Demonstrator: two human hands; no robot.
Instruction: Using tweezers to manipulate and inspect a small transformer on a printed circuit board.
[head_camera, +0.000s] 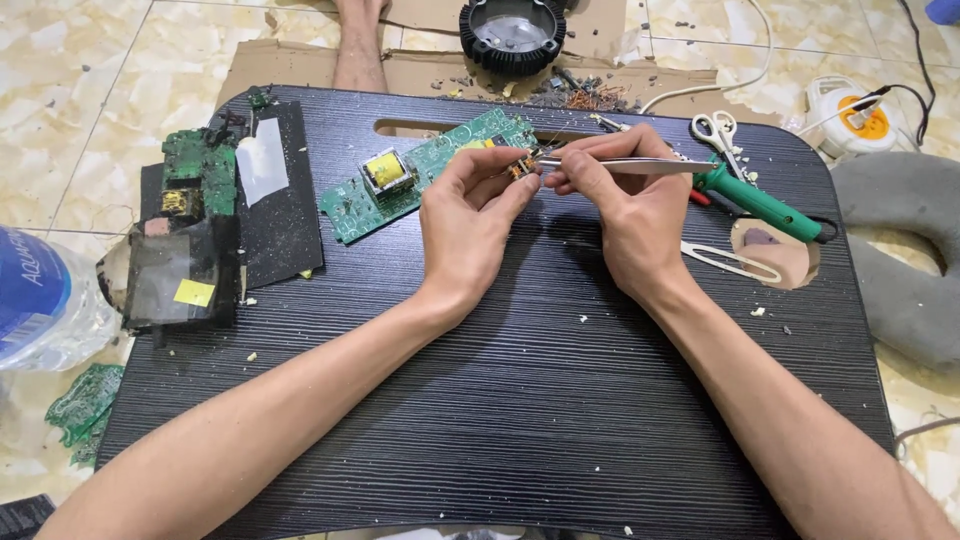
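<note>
Two hands: meet above the black bench (500, 400).
Left hand (468, 215): grip pinches a small component (521, 167).
Right hand (625, 205): grip pinches tweezers (620, 165), tips on the component.
Green circuit board (425, 175): at 10 o'clock of the left hand.

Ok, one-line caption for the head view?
Left hand pinches a small component while right hand works it with tweezers over a black lap desk.

Black wood-grain tabletop (520, 400) fills the centre; beige marbled tile floor (90, 90) and flattened cardboard (300, 62) along the upper edge.
</note>
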